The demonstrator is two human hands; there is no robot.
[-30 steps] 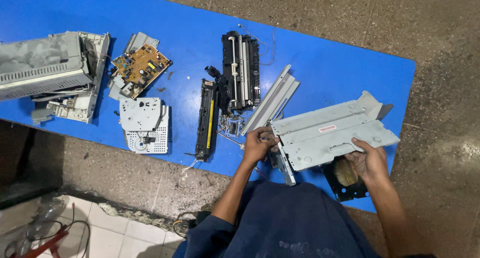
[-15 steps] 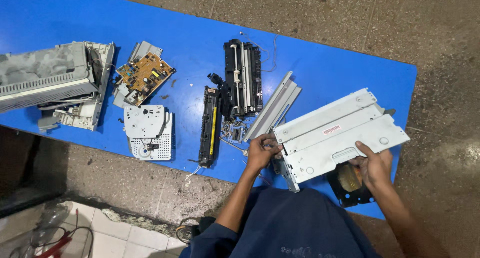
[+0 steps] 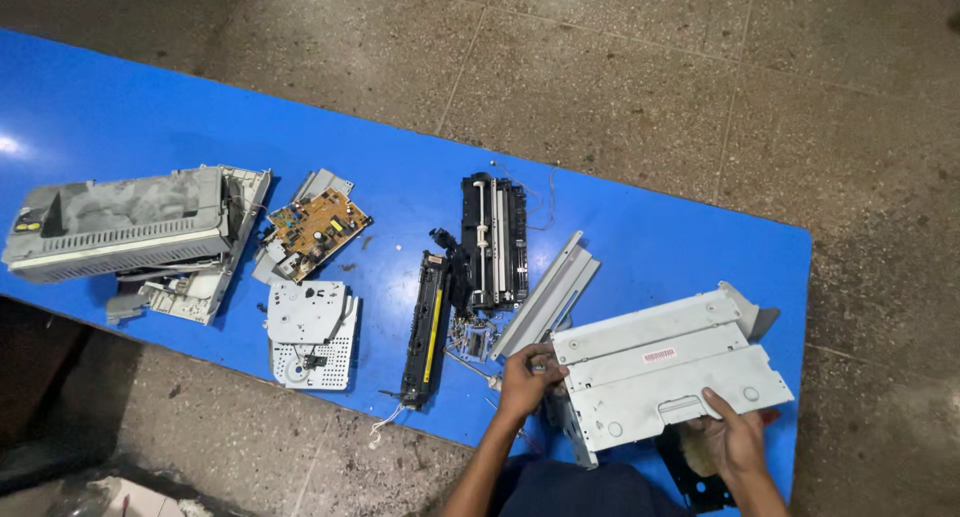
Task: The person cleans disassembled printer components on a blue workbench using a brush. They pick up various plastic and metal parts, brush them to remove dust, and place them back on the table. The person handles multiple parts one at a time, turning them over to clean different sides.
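Since the earlier frames you have swung the grey metal chassis panel (image 3: 668,377) flatter and lower toward your body; its broad face now looks up, its long edge running from your left hand up and away to the right.

Blue table (image 3: 660,237): spans the whole view beneath both hands, speckled floor beyond it.

Chassis panel: held between your two hands at the table's near edge, over a black part (image 3: 700,487) that is mostly hidden.

Grey printer housing (image 3: 125,222): far out to the left of your left hand, well apart, lying on its side.

Black roller assembly (image 3: 493,239): beyond your left hand, up the table.

Black bar with a yellow strip (image 3: 425,332): just left of your left hand, lengthwise toward you.

Pale grey rail (image 3: 548,295): runs diagonally, just beyond your left hand.

White gear plate (image 3: 310,335): further left of that bar.

Brown circuit board (image 3: 318,227): beyond the gear plate.

Left hand (image 3: 525,379): fingers curled closed on the panel's left end.

Right hand (image 3: 735,439): grips the panel's near lower edge, thumb on top, fingers under it.
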